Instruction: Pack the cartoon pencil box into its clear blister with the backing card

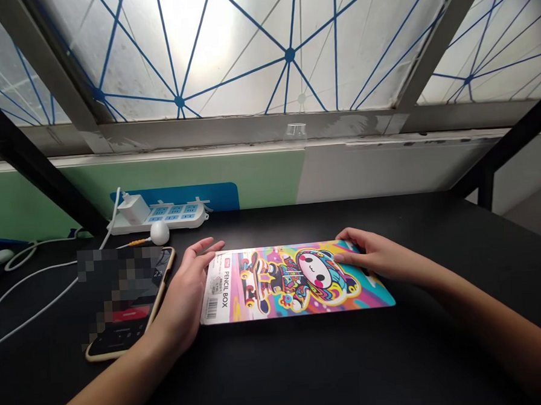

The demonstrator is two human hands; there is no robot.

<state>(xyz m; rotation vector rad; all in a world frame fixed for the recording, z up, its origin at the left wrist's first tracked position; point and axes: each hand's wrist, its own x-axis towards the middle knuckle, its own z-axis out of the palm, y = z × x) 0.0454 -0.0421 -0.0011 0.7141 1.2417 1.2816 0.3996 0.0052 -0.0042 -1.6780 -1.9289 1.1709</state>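
A flat, brightly coloured pencil box with a cartoon figure and the words "PENCIL BOX" lies on the black table. My left hand rests against its left short end, fingers stretched along the edge. Over at the right end, my right hand lies with its fingers on the top and the far corner. Both hands touch the box while it lies flat on the table.
A phone in a tan case lies just left of my left hand. Behind it are a white power strip with a plugged adapter, a small white ball and white cables. A wall and a taped window rise behind the table.
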